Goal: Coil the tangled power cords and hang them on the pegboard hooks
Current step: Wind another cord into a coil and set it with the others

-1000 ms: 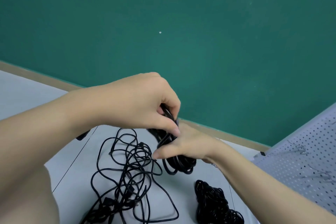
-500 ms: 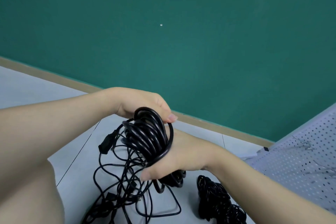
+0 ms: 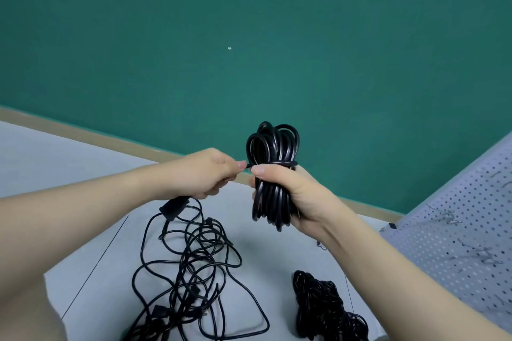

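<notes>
Because the tail of the cord is being wrapped crosswise round its loops, the coiled cord (image 3: 273,174) stands upright in the air, gripped round its middle by the right hand (image 3: 293,194), while the left hand (image 3: 206,174) pinches the free end taut just beside it, likely to cinch the bundle before hanging. Below lie the tangled cords (image 3: 191,271) and a bunched black bundle (image 3: 324,307) on the pale floor (image 3: 83,188). A white pegboard (image 3: 457,216) with wire hooks leans at right before a green wall (image 3: 249,36).
</notes>
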`<state>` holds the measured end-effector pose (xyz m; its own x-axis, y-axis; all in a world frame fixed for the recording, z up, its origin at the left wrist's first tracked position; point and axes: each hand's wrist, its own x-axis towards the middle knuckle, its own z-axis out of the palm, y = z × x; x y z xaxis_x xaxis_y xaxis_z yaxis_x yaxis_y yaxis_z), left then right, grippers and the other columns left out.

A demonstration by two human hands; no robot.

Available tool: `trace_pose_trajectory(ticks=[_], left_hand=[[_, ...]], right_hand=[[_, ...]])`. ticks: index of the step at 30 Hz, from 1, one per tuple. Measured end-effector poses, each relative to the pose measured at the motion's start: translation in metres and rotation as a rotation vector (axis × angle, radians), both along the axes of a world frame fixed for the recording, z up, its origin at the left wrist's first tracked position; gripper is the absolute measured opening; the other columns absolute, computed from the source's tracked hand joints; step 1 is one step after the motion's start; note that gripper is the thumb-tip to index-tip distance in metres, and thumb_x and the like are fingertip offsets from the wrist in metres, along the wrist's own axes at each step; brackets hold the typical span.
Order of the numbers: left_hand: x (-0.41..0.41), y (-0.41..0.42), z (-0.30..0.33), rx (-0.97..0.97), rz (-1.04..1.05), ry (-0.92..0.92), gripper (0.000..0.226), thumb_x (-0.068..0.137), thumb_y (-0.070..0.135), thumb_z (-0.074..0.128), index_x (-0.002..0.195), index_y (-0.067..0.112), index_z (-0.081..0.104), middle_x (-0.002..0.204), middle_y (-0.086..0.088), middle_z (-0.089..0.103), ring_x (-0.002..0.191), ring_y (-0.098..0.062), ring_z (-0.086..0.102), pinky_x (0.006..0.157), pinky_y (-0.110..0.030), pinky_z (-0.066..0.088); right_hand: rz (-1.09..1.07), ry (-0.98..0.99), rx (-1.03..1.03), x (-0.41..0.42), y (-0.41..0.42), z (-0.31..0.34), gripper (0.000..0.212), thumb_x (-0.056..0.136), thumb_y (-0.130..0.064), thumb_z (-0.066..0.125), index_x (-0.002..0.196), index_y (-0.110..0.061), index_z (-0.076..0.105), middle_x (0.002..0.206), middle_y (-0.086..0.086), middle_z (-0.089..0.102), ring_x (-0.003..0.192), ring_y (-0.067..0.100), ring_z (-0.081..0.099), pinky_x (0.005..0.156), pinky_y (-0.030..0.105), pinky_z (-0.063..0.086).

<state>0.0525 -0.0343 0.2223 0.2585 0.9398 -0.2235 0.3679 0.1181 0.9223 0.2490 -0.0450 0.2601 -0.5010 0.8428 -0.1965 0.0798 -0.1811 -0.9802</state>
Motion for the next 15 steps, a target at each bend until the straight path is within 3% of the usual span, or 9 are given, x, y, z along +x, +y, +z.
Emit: trace_pose_trajectory(ticks=[2,4,6,9,12,15], left_hand=[[0.008,-0.003,0.000,0.021,0.046,0.048,0.048,0.108,0.039,0.046,0.064,0.020,0.039,0.058,0.002,0.026,0.045,-0.014,0.020,0.043,-0.020,0.015],[0.013,-0.007,0.001,0.030,0.064,0.103,0.044,0.108,0.032,0.045,0.067,0.017,0.048,0.056,0.002,0.029,0.043,-0.014,0.023,0.043,-0.021,0.018],[0.019,-0.013,0.003,0.036,0.037,0.140,0.038,0.107,0.020,0.043,0.071,0.016,0.056,0.051,0.007,0.036,0.041,-0.011,0.030,0.044,-0.023,0.023],[0.025,-0.025,0.015,0.111,0.043,0.162,0.038,0.107,0.019,0.043,0.072,0.019,0.060,0.058,0.009,0.047,0.050,-0.007,0.043,0.050,-0.022,0.036],[0.023,-0.038,0.032,0.177,0.030,0.197,0.047,0.102,0.044,0.040,0.068,0.018,0.060,0.055,0.007,0.037,0.046,-0.010,0.034,0.049,-0.028,0.029],[0.022,-0.051,0.036,0.287,0.002,0.270,0.085,0.079,0.089,0.034,0.085,0.011,0.067,0.063,0.001,0.056,0.058,-0.019,0.054,0.062,-0.032,0.047]], right_hand=[[-0.021,-0.057,0.057,0.002,0.002,-0.004,0.008,0.071,-0.028,0.080,0.067,-0.022,0.075,0.068,0.002,0.058,0.061,0.018,0.054,0.057,0.030,0.045],[-0.056,-0.094,0.121,0.005,0.006,-0.005,0.026,0.067,-0.030,0.085,0.079,-0.017,0.065,0.070,0.002,0.057,0.062,0.018,0.054,0.057,0.029,0.045],[-0.084,-0.076,0.151,0.007,0.007,-0.004,0.030,0.069,-0.027,0.083,0.081,-0.016,0.058,0.068,0.002,0.058,0.061,0.020,0.055,0.054,0.028,0.045],[-0.068,-0.135,0.244,0.009,0.005,0.000,0.040,0.071,-0.022,0.085,0.094,-0.011,0.054,0.071,0.003,0.062,0.065,0.022,0.056,0.061,0.034,0.045],[-0.009,-0.228,0.383,0.009,0.001,0.005,0.045,0.076,-0.011,0.084,0.108,-0.002,0.053,0.082,0.009,0.070,0.069,0.018,0.060,0.064,0.033,0.048],[0.013,-0.260,0.552,0.004,-0.004,0.007,0.027,0.072,-0.003,0.075,0.085,-0.006,0.051,0.076,0.022,0.056,0.065,0.035,0.047,0.057,0.046,0.042]])
